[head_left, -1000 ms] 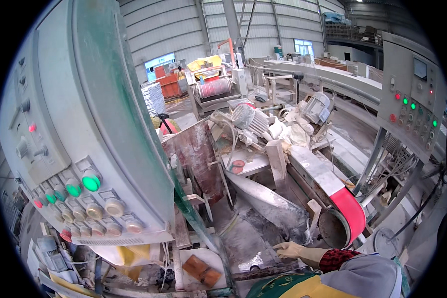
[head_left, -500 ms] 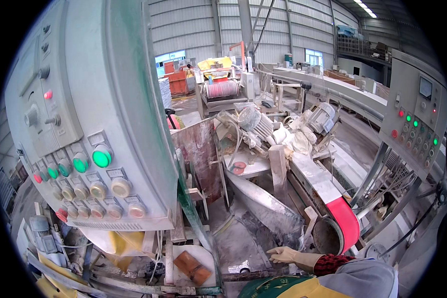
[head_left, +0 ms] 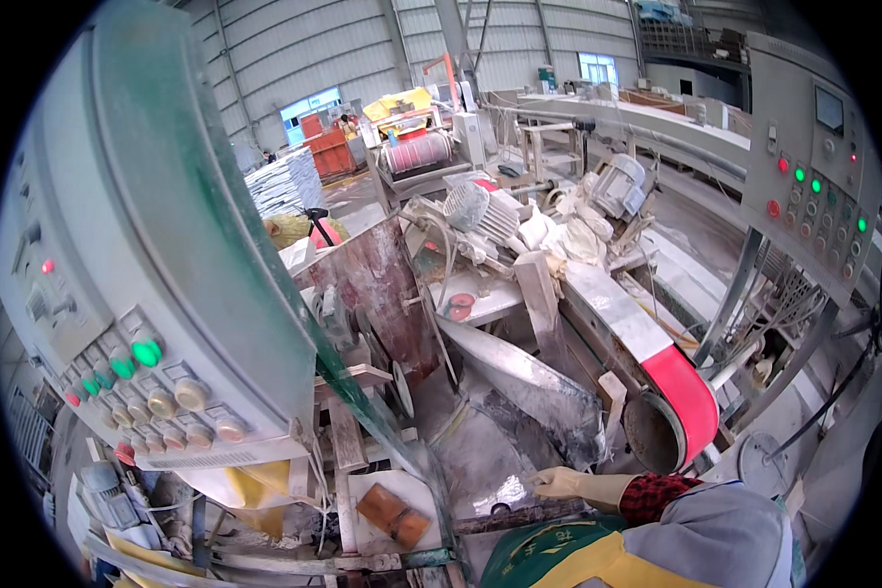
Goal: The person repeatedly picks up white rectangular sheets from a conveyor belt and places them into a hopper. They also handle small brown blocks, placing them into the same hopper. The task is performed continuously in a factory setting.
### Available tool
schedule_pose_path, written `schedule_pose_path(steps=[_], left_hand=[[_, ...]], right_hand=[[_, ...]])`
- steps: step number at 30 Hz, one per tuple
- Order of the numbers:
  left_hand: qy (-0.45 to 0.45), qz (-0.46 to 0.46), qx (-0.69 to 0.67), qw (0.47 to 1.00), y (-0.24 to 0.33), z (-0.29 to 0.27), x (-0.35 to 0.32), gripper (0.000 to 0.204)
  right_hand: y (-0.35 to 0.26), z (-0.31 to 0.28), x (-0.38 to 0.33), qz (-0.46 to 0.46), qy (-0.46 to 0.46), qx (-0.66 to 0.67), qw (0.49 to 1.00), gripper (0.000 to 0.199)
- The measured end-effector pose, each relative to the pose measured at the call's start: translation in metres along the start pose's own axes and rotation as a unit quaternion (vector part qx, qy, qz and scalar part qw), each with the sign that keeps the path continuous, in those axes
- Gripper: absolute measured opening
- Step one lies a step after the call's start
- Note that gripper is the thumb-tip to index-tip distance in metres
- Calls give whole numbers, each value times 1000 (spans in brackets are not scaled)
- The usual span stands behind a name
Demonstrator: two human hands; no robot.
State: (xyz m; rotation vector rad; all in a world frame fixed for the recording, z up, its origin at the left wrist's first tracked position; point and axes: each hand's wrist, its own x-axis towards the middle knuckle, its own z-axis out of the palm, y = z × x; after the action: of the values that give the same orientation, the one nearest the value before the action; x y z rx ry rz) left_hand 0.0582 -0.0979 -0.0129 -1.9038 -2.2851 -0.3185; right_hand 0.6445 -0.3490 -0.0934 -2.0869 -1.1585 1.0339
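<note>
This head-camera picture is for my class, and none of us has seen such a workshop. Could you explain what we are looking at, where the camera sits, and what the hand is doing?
The camera is worn on a person's head and looks down and forward, so straight edges bend toward the rim. The place is a large factory hall.

At left, close to the camera, stands a grey control box with rows of round buttons, some green and some red. A second control box stands at right.

In the middle is a dusty machine with electric motors and a belt that turns red where it runs round a drum. Below it lies a wet, grey surface.

Only one hand shows: the right hand, in a pale glove, with a red checked cuff behind it. It reaches over the wet surface and seems to hold nothing. The left hand is out of view.

Two brown blocks lie on a white tray at lower centre.
</note>
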Motion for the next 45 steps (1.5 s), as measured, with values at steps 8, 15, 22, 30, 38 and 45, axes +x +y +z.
schedule_pose_path(steps=[8,15,22,30,38,45], left_hand=[[140,119,-1,983,32,-9,-72,49],[78,158,-21,984,86,-40,-131,50],[-191,-47,-438,877,113,-5,-156,64],[-208,483,-412,744,421,-83,-220,62],[-279,676,-385,564,525,-137,-281,62],[-442,564,-343,608,488,-60,-262,55]], right_hand=[[19,7,-5,16,-4,15,1000,46],[40,14,-3,54,-91,95,990,48],[67,26,14,46,-103,297,948,45],[-57,-62,-40,69,-98,507,853,61],[30,-127,-50,-143,398,492,761,76],[137,-217,-67,103,633,427,637,91]])
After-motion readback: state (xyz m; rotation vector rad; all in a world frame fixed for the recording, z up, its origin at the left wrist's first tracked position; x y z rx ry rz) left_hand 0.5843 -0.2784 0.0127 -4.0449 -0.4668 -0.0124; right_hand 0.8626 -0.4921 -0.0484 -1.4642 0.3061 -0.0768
